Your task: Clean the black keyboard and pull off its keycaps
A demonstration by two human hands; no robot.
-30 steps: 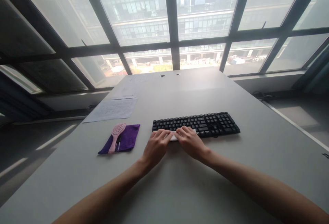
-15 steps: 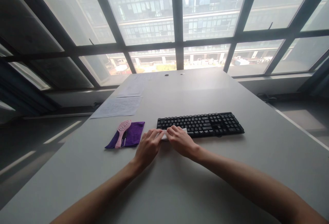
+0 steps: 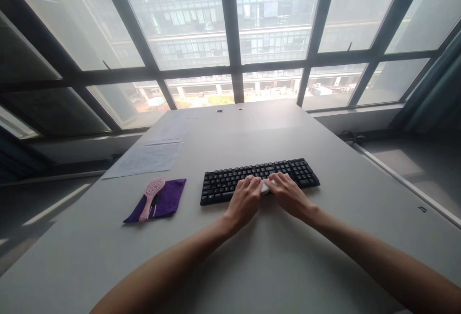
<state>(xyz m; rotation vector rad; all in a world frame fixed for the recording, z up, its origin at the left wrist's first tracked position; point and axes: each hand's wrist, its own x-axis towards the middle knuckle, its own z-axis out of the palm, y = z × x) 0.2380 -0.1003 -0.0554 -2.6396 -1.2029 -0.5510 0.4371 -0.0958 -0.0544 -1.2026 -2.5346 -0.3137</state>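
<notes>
A black keyboard (image 3: 223, 183) lies across the middle of a grey table (image 3: 324, 237). Both my hands rest on its front rows, pressing a small white cloth or wipe (image 3: 265, 188) onto the keys. My left hand (image 3: 245, 201) covers the left end of the white piece, fingers curled over it. My right hand (image 3: 288, 197) holds the right end, fingers bent down. Only a sliver of the white piece shows between the two hands.
A folded purple cloth (image 3: 169, 196) lies left of the keyboard with a pink hairbrush (image 3: 149, 196) and a dark pen-like item on it. Printed paper sheets (image 3: 144, 159) lie farther back left. Large windows rise behind the table's far edge.
Both hands with the white piece slid left along the keyboard's front edge, then right toward its middle and up onto the keys. The camera view also shifted.
</notes>
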